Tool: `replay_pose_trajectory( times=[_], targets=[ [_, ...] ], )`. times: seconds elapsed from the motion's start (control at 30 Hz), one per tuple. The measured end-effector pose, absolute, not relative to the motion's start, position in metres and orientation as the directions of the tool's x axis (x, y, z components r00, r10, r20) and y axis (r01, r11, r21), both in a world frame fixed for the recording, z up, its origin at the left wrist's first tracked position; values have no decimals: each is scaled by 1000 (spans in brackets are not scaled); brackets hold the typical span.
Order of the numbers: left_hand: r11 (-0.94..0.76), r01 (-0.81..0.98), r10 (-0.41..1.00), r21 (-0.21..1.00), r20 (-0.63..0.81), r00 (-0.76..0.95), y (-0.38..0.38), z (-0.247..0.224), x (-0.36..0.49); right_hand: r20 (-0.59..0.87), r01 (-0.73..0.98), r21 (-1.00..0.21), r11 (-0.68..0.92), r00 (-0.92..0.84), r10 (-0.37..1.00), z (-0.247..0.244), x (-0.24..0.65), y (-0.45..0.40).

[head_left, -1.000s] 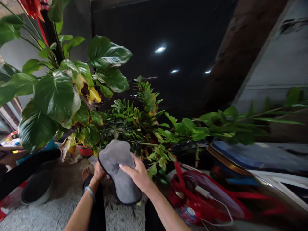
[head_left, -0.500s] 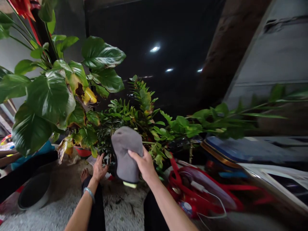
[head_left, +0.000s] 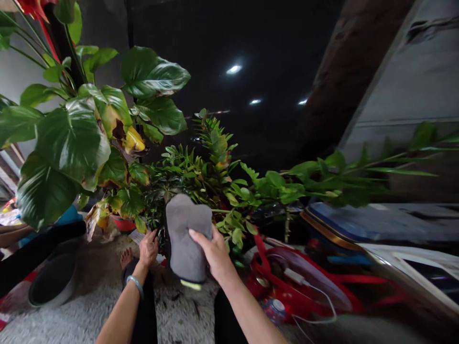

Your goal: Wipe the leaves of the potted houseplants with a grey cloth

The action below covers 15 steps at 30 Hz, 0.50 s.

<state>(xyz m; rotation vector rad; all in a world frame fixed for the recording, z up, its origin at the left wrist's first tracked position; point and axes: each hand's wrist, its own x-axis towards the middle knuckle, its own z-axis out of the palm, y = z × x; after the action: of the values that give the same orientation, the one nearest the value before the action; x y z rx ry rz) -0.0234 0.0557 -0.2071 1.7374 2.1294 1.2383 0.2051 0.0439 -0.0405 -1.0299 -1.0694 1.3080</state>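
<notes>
In my right hand is a grey cloth mitt with dark edging and a yellow-green strip at its lower end. My thumb presses on its front face, while the other fingers go behind it, out of sight. My left hand is beside the dark small-leaved plant, its fingers partly stretched out and loosely bent. Nothing shows in it; whether its fingertips touch leaves I cannot tell. A pale bangle circles the left wrist. The mitt's upper end overlaps the foliage in view; contact is unclear.
A large-leaved plant with browned leaves rises at left. A dark basin stands below it, near another person's arm. At right are a red stool-like thing, a white cable and a blue-topped case.
The mitt has tilted slightly and dropped a little, still in my right hand. My left hand's fingers have drawn somewhat closer together. The view has shifted slightly.
</notes>
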Motion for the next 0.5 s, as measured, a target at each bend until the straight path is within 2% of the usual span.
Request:
replay_pose_trajectory(
  times=[0.1,0.2,0.27,0.37,0.43,0.5],
  targets=[
    [55,776,873,629,347,-343,56,-208,-22,-35,-233,-972,-21,55,998,-43,199,64],
    [97,772,877,629,312,-365,55,-208,-23,-184,-159,-967,-198,-95,978,-70,200,47],
    [102,764,883,637,295,-364,54,-206,-25,-207,-94,-969,-228,-193,959,-78,204,26],
    [99,761,891,642,283,-355,52,-203,-27,-81,-97,-990,-103,-209,975,-58,209,17],
    [102,771,889,629,289,-354,51,-201,-26,53,-129,-991,38,-118,992,-34,208,34],
    [108,784,886,612,298,-355,51,-200,-23,127,-156,-980,124,-6,992,-21,203,59]
  ],
)
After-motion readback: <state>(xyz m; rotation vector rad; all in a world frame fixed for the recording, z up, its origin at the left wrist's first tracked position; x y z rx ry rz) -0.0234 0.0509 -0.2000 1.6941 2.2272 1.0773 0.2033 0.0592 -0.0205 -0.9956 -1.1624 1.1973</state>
